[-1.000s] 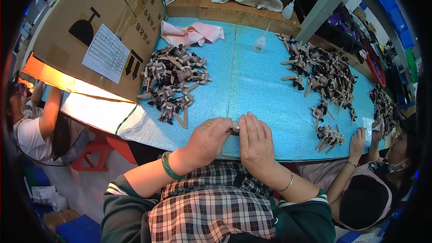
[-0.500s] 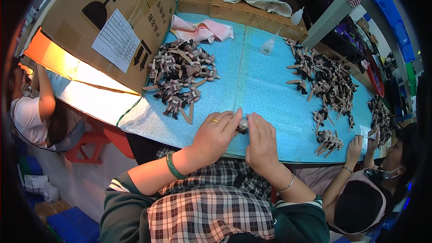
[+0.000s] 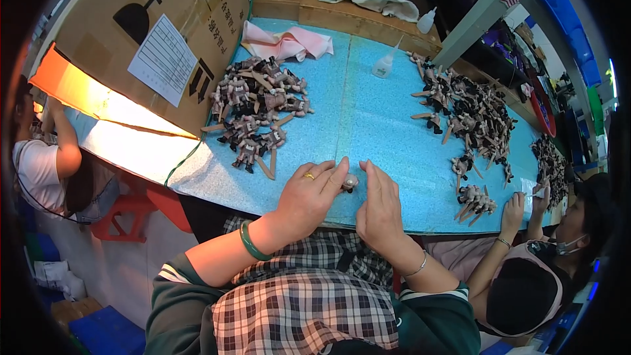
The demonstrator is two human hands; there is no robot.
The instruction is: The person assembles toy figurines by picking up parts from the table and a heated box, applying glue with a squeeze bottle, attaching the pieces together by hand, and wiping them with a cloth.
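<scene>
Pinched between both hands, left hand and right hand, a small figure part sits at the near edge of the blue table; it looks mid-assembly, needing a careful press. Piles of figures lie left and right, a glue bottle beyond; nothing blocks the hands.

— What's sitting at the upper left of my frame?
— A cardboard box is leaning there; a pink cloth and a glue bottle are lying further right.
</scene>
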